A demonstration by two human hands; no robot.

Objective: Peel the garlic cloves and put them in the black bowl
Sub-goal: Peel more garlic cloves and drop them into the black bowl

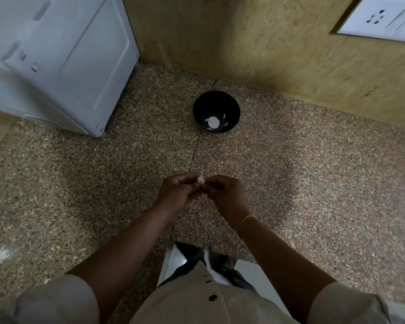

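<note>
A pale garlic clove (200, 179) with a thin papery tip sticks up between my two hands above the speckled granite counter. My left hand (176, 192) and my right hand (225, 194) both pinch it with curled fingers, thumbs and fingertips meeting at the clove. Farther back, near the wall, stands the black bowl (198, 106). Inside it lie a few pale garlic pieces (212, 123). The bowl is well beyond my hands, slightly to the right.
A white appliance (56, 57) stands at the back left on the granite counter (313, 171). A wooden wall panel (267, 43) carries a white socket plate (384, 17) at the upper right. The counter's front edge (220, 250) runs just above my shirt.
</note>
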